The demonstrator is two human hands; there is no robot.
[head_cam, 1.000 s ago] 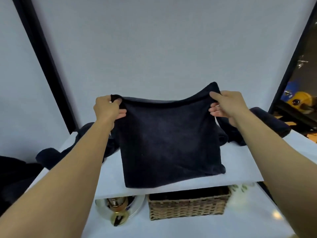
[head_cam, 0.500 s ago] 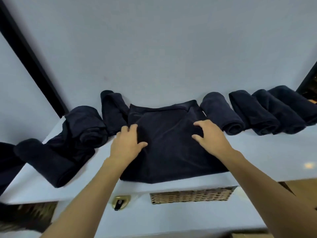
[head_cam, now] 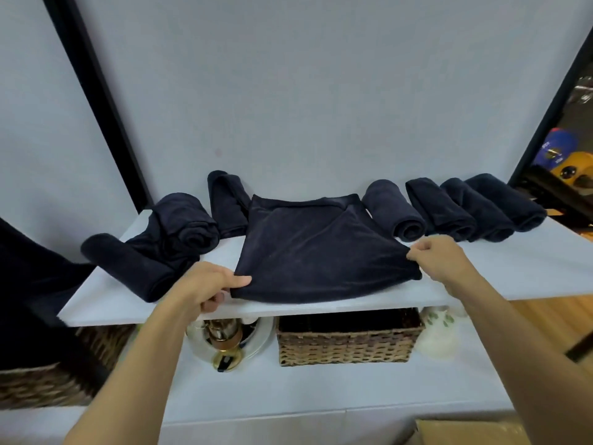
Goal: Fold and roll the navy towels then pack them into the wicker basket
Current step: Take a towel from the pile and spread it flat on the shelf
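Observation:
A folded navy towel (head_cam: 317, 252) lies flat in the middle of the white shelf (head_cam: 513, 277). My left hand (head_cam: 208, 284) pinches its near left corner. My right hand (head_cam: 439, 258) pinches its near right corner. Several rolled navy towels (head_cam: 455, 207) line the shelf's back right. More rolled and loose navy towels (head_cam: 160, 245) are heaped at the left. The wicker basket (head_cam: 346, 345) stands under the shelf, below the flat towel, with something dark inside it.
Under the shelf, left of the basket, a white plate (head_cam: 256, 342) holds a brass object. A white patterned item (head_cam: 439, 332) sits right of the basket. A second wicker basket (head_cam: 48, 380) with dark cloth stands far left. A cardboard box corner (head_cam: 465, 433) shows at the bottom.
The towel was held up in the air, then laid flat on the shelf. My hands moved from pressing its top to pinching its near corners.

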